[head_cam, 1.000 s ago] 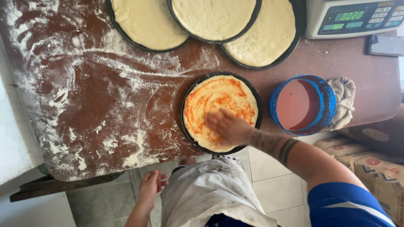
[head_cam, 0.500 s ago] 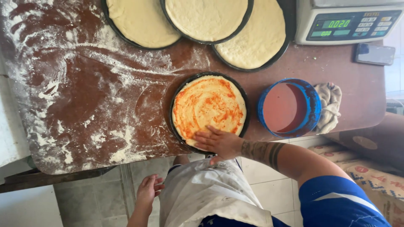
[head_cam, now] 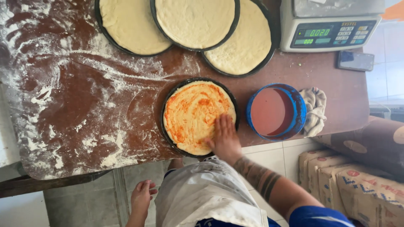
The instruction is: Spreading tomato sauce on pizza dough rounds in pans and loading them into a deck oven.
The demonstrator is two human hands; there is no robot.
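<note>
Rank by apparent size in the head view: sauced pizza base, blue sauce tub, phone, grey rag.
1. sauced pizza base
2. blue sauce tub
3. grey rag
4. phone, close to the rag, so that order is unsure.
The right hand covers part of the base.

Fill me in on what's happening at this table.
A person's right hand lies flat on a dough round in a dark pan, smearing red sauce over it; the coat is patchy. A blue tub of sauce stands just right of the pan, a rag beside it. The left hand hangs empty below the table edge. Three plain dough rounds wait in pans at the far side of the floury table, next to a scale.
</note>
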